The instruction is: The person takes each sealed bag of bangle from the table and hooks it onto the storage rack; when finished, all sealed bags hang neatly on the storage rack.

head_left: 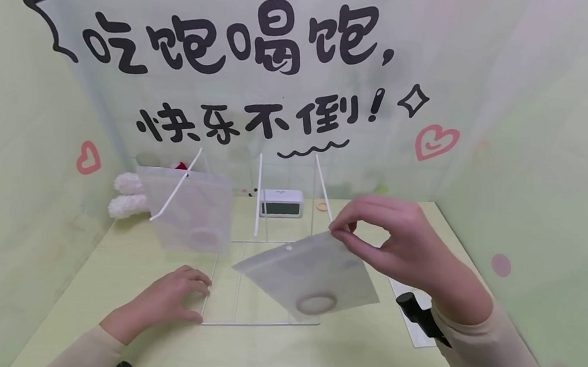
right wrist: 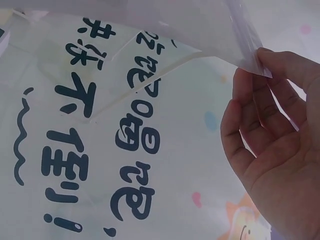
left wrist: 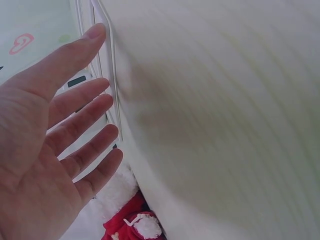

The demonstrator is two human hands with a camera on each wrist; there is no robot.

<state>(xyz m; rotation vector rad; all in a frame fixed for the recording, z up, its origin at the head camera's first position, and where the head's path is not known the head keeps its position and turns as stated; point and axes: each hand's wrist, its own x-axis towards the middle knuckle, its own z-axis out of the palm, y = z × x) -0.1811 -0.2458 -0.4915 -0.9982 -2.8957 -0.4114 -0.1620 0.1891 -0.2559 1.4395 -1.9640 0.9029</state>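
Note:
Pinched at its upper corner by my right hand [head_left: 398,238], a translucent frosted plastic bag [head_left: 286,281] hangs tilted over the base of a white wire rack [head_left: 262,323]. A pale ring-shaped thing [head_left: 317,304] shows near the bag's lower edge. In the right wrist view the thumb and index finger grip the bag's corner [right wrist: 245,55]. My left hand [head_left: 166,297] is at the left side of the rack's base, its fingers extended along the wire in the left wrist view. A second frosted bag [head_left: 193,216] hangs on the rack's left prong [head_left: 176,186].
Behind the rack a white digital clock [head_left: 282,196] stands on the table. White fluffy plush [head_left: 127,205] lies at the back left; its red part [left wrist: 135,215] shows in the left wrist view. A flat pale sheet [head_left: 419,331] lies under the right forearm. Printed curtains surround the table.

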